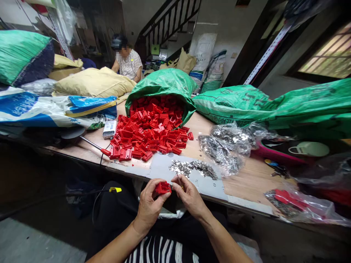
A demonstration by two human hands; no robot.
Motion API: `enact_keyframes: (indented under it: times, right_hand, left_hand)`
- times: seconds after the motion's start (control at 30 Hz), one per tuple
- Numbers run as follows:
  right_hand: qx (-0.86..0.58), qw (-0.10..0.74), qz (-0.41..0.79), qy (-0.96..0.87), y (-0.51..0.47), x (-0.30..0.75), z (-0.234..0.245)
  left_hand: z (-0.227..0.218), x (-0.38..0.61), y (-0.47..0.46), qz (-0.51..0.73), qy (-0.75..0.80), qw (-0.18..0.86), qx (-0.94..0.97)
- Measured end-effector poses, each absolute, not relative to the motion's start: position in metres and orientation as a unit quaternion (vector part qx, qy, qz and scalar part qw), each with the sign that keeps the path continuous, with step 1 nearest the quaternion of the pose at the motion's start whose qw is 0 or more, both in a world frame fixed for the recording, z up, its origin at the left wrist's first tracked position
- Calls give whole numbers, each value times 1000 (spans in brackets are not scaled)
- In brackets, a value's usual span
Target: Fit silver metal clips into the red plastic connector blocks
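My left hand (149,204) grips a red plastic housing (163,187) between thumb and fingers, just over the front edge of the table. Beside it, my right hand (190,199) is closed in a pinch, its fingertips at the housing's right side. A small metal piece (172,185) shows between those fingertips and the housing; its exact shape is too small to make out. Behind my hands, loose silver metal pieces (181,167) lie in two heaps on a grey sheet (161,164). Many similar red housings (153,128) spill from a green sack (167,78).
Clear bags of metal parts (219,153) lie right of the heaps. A red-handled tool (95,146) and a small white device (109,129) are at left. Further right are a pink basket (282,155) and another bag (304,204). A person (128,60) sits beyond the sacks.
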State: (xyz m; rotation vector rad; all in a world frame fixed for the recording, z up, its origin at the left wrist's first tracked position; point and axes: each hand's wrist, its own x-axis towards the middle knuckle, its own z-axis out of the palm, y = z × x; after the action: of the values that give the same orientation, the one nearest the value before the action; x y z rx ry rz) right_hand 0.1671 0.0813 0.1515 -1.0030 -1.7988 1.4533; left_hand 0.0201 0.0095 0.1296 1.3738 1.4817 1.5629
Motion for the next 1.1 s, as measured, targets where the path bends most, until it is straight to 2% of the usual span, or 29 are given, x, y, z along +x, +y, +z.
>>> enact_keyframes:
  times: [0.3,0.43,0.63,0.93,1.1]
  right_hand:
    - [-403,267,501,-718,85,175,154]
    - [-387,288,541,-689,89,171,144]
    - [-351,279,610,-653,92,168,132]
    - [-406,250,435,-764,99,172,142]
    - [-414,234,324,-818,101,175,146]
  left_hand:
    - [128,14,19,586,523,417,457]
    - [133,16,21,594,493,449,450]
    - [130,20,18,583,477,439,490]
    - [124,0,43,509,550,297,592]
    - [122,-8,56,468,541,286,638]
